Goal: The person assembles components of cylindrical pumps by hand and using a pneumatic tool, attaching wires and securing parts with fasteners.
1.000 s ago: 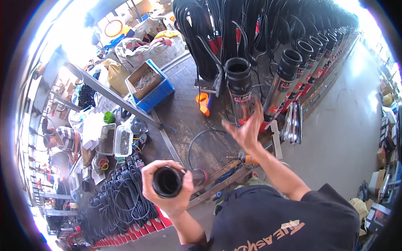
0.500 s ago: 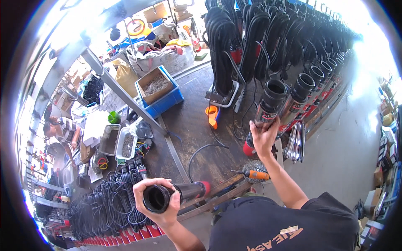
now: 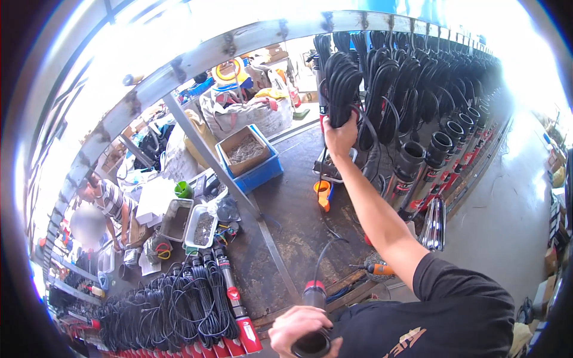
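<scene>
While the right arm is stretched up toward 12 o'clock, the right hand (image 3: 339, 136) is closed round the lower end of a black cable coil (image 3: 342, 83) hung w/ others along the overhead steel rail (image 3: 250, 39); fingers are wrapped tight on the bundle, thumb side toward the camera. Just at 3 o'clock of that coil, a row of upright steel pump bodies (image 3: 412, 173) w/ black tops is seen, each w/ its own coil above, running off toward 2 o'clock.

At 6 o'clock, the left hand (image 3: 298, 331) is curled over the black mouth of a cylindrical pump (image 3: 314, 325) w/ a red band; fingers are bent round the rim, grip firm, pump body pointed toward 12 o'clock, w/ a thin black lead looping off its far end.

At 11 o'clock of the left hand, a blue crate (image 3: 250, 156) of small parts is set on the dark floor. At 9 o'clock, more coiled pumps (image 3: 179, 310) are laid side by side. An orange-handled drill (image 3: 376, 269) is lying at 1 o'clock of the left hand. At far 9 o'clock, another person (image 3: 101, 209) is seen by a bench.
</scene>
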A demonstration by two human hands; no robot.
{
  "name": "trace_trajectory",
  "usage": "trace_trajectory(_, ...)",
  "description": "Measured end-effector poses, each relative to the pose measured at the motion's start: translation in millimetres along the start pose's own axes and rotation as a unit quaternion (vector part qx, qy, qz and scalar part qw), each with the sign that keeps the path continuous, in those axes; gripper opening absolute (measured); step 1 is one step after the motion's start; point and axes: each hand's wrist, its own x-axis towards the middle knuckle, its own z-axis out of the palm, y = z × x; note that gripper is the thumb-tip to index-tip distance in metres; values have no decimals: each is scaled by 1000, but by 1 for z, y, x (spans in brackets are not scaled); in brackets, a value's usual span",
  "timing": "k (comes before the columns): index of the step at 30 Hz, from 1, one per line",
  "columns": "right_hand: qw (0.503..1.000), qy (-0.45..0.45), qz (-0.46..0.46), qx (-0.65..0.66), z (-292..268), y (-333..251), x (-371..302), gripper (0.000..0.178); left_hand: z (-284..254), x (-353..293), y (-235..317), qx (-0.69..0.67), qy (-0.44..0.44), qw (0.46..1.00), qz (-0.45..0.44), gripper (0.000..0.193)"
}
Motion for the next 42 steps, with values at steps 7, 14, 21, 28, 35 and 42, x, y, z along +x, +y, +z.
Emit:
trace_trajectory(7,982,-128,-59,125,-81,-127,18,58,-25,-18,19,-22,-99,995,-16,22)
trace_trajectory(14,666,-697,-161,209,-124,-126,36,85,-27,-22,-11,-105,-159,980,65,20)
trace_trajectory(21,612,-789,10,57,-190,-67,-125,22,-37,-36,-12,-103,-97,986,84,19)
trace_trajectory(28,446,-611,618,214,-208,-22,-221,52,-54,-40,-15,-116,-86,984,104,11)
trace_trajectory(35,825,-436,193,303,-82,-130,-243,18,-71,-51,-13,-76,-53,991,99,11)
trace_trajectory(42,782,-586,-106,185,-17,-107,-286,21,-88,-75,1,-52,14,997,55,23)
